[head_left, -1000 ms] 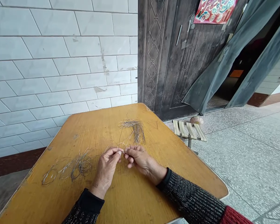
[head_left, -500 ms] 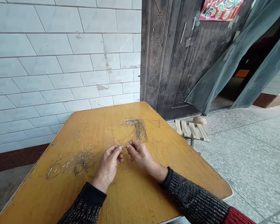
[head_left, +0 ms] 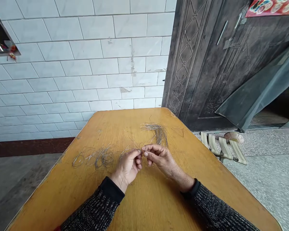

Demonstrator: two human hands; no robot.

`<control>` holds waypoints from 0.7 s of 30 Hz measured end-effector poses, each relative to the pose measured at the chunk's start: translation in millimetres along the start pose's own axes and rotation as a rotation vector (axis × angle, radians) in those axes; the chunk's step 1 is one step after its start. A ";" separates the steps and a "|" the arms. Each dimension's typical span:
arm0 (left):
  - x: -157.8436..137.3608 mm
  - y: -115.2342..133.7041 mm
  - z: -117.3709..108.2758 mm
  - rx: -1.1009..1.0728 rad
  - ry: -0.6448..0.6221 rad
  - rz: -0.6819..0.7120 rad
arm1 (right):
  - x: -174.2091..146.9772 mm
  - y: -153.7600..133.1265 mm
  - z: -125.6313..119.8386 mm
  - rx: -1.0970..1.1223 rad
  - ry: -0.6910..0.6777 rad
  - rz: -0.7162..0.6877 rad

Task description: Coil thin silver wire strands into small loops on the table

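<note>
My left hand (head_left: 128, 165) pinches a thin wire (head_left: 133, 141) between thumb and forefinger above the middle of the table. Close against it, my right hand (head_left: 160, 158) is closed on the same wire, with thumb and forefinger almost meeting the left fingertips. A fine loop of the wire rises just above the fingers; the part between the fingertips is mostly hidden. Left of my hands lie tangled coils of wire (head_left: 104, 158). Beyond my right hand sits a bundle of cut, bent wires (head_left: 161, 134).
The yellow wooden table (head_left: 144, 205) reaches to a white tiled wall (head_left: 86, 73). A dark carved door (head_left: 207, 64) with a grey curtain (head_left: 257, 93) is at the right. A strapped folding stool (head_left: 223, 147) stands beside the table's right edge.
The view has turned left, so everything appears further right. My fingertips have come closer together, and a loop of wire now shows above them.
</note>
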State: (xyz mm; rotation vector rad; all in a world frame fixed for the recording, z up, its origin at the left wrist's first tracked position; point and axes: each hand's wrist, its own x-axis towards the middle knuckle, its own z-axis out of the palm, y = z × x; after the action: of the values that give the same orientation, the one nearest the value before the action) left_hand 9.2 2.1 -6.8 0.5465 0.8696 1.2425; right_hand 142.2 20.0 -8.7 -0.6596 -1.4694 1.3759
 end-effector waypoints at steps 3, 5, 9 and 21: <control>-1.8 1.4 1.0 -0.064 -0.012 -0.087 | -0.3 -1.6 -1.5 -0.134 -0.001 -0.069; -3.0 2.4 2.0 -0.095 -0.024 -0.130 | -1.2 -2.8 -2.4 -0.217 -0.033 -0.127; -5.3 3.9 4.7 -0.150 -0.046 -0.161 | -3.7 -3.7 -2.4 -0.249 -0.072 -0.211; -4.0 -0.4 2.4 -0.203 -0.080 -0.083 | -7.1 -5.6 0.2 -0.402 0.007 -0.214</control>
State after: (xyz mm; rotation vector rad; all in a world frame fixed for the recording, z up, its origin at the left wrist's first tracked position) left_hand 11.1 -1.6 -4.7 0.3907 0.6836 1.2084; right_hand 146.0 12.5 -5.3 -0.7304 -1.7751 0.9207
